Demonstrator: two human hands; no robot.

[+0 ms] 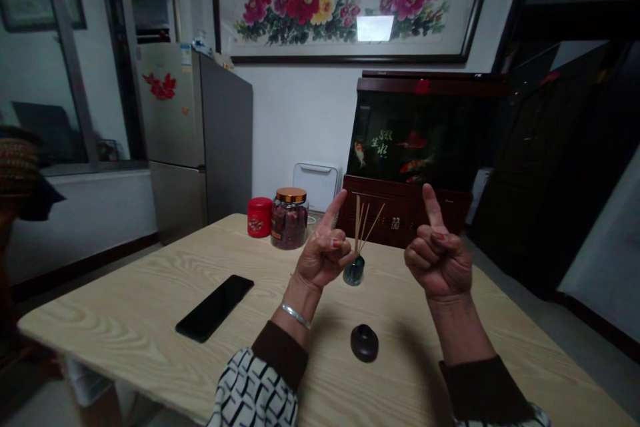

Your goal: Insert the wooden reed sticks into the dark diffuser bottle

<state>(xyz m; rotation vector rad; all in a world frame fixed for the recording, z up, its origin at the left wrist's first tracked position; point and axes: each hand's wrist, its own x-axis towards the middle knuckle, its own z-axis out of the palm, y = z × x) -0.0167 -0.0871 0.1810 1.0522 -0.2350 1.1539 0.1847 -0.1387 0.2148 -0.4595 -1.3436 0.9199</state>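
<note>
Both hands are raised above the wooden table [150, 287], each with one finger pointing up and the others curled into the palm. Nothing is held in my left hand [325, 253], which wears a silver bracelet [295, 315] at the wrist. Close beside it, slightly behind, stands a reed diffuser [353, 271] with several thin sticks. My right hand [440, 260] is likewise without any object, over the table's right side. A small dark oval object [365, 343] with a raised knob lies on the tabletop between my forearms.
A black phone [215, 308] rests on the left of the table. At the far edge stand a red canister [259, 217] and a glass jar [289, 227] with a copper-coloured lid. Behind are a fridge [225, 140], a white panel-like item [316, 185] and a fish tank [440, 133].
</note>
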